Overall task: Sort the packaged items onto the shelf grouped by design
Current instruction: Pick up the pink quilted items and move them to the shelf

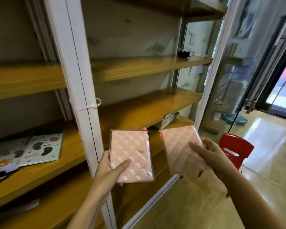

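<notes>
My left hand [109,171] grips a pink quilted packaged item [130,154] by its lower left corner, thumb across the front. My right hand [210,154] holds a second pink quilted packaged item [180,146] of the same design at its right edge, thumb on top. Both packages are in clear wrap and are held side by side in front of the wooden shelf [147,109]. On the shelf board to the left lie white packaged items with dark footprint designs [43,149], and one with an orange flower [3,162].
A white upright post [82,96] divides the two shelf bays. A dark cup [185,52] stands on a higher board at the right. A small box [167,120] sits low on the right shelf. A red plastic chair [234,149] and glass door are at the right.
</notes>
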Action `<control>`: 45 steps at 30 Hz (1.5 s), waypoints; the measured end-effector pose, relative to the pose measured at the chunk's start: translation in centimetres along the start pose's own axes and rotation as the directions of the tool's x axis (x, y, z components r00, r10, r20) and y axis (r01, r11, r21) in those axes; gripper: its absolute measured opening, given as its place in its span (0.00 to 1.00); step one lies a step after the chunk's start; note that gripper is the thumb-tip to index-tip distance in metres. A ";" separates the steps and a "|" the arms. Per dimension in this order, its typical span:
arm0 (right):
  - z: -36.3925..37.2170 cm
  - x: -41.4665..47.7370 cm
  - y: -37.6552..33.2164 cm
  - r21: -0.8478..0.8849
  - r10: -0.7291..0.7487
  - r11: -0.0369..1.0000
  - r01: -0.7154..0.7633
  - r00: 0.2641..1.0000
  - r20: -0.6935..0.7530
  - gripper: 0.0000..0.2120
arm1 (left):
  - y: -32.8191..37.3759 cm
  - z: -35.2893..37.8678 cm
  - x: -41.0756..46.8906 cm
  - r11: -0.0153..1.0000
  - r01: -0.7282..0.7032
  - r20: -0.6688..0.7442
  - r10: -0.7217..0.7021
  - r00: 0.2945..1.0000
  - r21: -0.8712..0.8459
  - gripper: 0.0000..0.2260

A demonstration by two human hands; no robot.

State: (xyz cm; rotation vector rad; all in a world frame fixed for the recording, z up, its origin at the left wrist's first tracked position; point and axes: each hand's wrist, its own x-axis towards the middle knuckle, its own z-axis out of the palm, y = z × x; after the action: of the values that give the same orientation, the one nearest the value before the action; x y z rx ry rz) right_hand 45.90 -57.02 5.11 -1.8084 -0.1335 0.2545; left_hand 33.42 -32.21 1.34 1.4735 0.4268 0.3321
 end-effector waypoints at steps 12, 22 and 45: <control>-6.9 12.3 2.2 0.094 0.006 0.996 -0.008 1.000 0.023 0.17 | 0.4 10.6 11.9 0.999 -0.050 0.012 0.050 0.999 0.003 0.16; -13.5 29.1 0.4 0.081 -0.017 0.997 0.019 1.000 -0.025 0.18 | 1.5 21.0 28.5 0.995 -0.043 0.013 0.045 0.999 -0.089 0.19; -22.1 64.9 2.1 0.093 -0.156 0.987 0.133 0.930 0.333 0.13 | -0.3 39.9 49.4 0.994 0.058 -0.260 -0.079 0.962 -0.089 0.21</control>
State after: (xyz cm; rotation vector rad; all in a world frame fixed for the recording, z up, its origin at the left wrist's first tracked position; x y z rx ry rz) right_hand 114.04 -63.81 1.62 -1.6640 -0.4951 0.4600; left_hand 95.68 -44.33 -0.80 1.3371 0.6689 0.4872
